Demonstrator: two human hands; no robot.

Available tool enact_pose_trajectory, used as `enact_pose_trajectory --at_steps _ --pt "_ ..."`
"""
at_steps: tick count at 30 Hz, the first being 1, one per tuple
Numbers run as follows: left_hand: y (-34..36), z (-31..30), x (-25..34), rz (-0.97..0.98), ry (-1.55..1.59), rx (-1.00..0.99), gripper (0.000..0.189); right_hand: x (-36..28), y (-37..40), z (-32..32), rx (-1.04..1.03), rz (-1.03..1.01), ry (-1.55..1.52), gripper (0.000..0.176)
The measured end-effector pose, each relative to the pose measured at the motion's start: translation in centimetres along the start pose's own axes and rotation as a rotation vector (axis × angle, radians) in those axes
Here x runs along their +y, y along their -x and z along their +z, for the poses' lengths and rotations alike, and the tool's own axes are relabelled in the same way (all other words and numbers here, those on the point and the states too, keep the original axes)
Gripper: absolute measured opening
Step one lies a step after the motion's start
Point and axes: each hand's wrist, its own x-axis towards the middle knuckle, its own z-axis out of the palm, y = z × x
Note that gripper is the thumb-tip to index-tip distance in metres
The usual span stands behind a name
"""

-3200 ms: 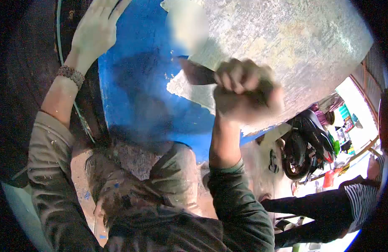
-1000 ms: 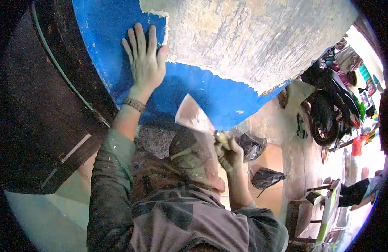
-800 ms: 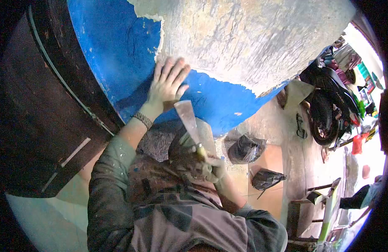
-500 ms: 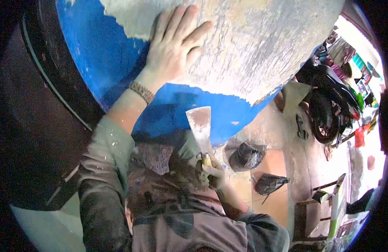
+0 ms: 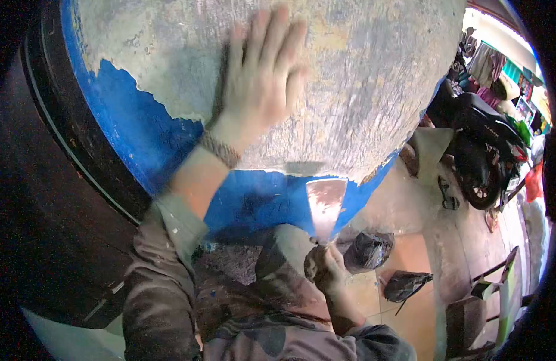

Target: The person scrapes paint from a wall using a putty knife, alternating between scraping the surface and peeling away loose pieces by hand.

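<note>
Fingers point(image 5: 261, 42) of left hand point(image 5: 257, 84) spread flat, bracing on wall point(image 5: 374, 72); right hand point(image 5: 325, 272) clenches scraper point(image 5: 325, 204) at paint point(image 5: 248, 201) edge.

scraper point(image 5: 326, 203): wide flat blade, smeared, pointing up, its edge sitting at the blue/bare boundary, centre-near | wall point(image 5: 374, 90): showing bare grey plaster, blue paint point(image 5: 254, 201) clinging along left and lower edge
</note>
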Motion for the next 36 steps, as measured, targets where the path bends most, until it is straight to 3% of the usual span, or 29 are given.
enact_pose_trajectory --at_steps 5,7,9,12,13,15,16,17,19,22,23,27,31,33,36 --pt "15.4 1.5 3.8 0.071 -0.041 -0.408 0.055 -0.1 -0.3 -0.4 0.000 -0.072 0.039 0.041" --pt "18.1 -0.1 4.3 0.074 0.034 -0.430 0.051 -0.3 -0.4 -0.3 0.036 -0.059 0.047 0.039" --pt "19.0 -1.9 4.9 -0.054 0.177 -0.375 0.042 -0.4 -0.9 -0.3 -0.026 0.101 0.082 0.036" --pt "18.7 -4.2 9.0 -0.369 0.495 -0.178 0.019 -0.1 -3.0 2.3 -0.030 0.033 0.103 0.035" --pt "18.5 -4.4 11.0 -0.723 0.701 -0.215 0.017 -0.2 -3.6 3.2 -0.030 -0.012 0.068 0.037" --pt "17.5 -4.2 12.4 -1.152 1.103 -0.317 0.022 0.0 -4.7 3.6 -0.072 -0.018 0.057 0.042" --pt "17.5 -3.5 12.8 -1.145 1.187 -0.307 0.025 0.3 -5.1 3.4 -0.116 -0.023 0.047 0.048" --pt "17.5 -2.8 13.5 -1.255 1.403 -0.263 0.027 2.3 -5.7 1.6 -0.021 -0.114 0.379 0.054" --pt "16.6 -2.4 13.0 -1.354 1.439 -0.333 0.021 1.2 -6.5 2.9 -0.050 -0.194 0.459 0.055" --pt "11.2 -2.0 10.9 -1.152 1.299 -0.258 0.021 -5.4 -6.9 8.9 -0.017 -0.136 0.285 0.052" --pt "8.5 -2.6 10.2 -1.206 1.411 -0.233 0.020 -6.6 -7.4 10.2 -0.018 -0.134 0.286 0.052" --pt "1.0 -3.9 7.4 -1.047 1.432 -0.115 0.023 -11.3 -9.8 15.3 -0.026 -0.250 0.171 0.052" --pt "-3.9 -4.7 3.9 -1.010 1.280 -0.199 0.030 -14.5 -11.8 18.7 -0.112 -0.382 0.177 0.051" --pt "-4.3 -5.2 3.5 -1.021 1.229 -0.217 0.031 -14.7 -12.5 19.3 -0.139 -0.408 0.179 0.050" --pt "-2.0 -4.8 4.1 -0.861 1.059 -0.054 0.039 -13.4 -12.6 17.9 -0.175 -0.368 0.266 0.052"
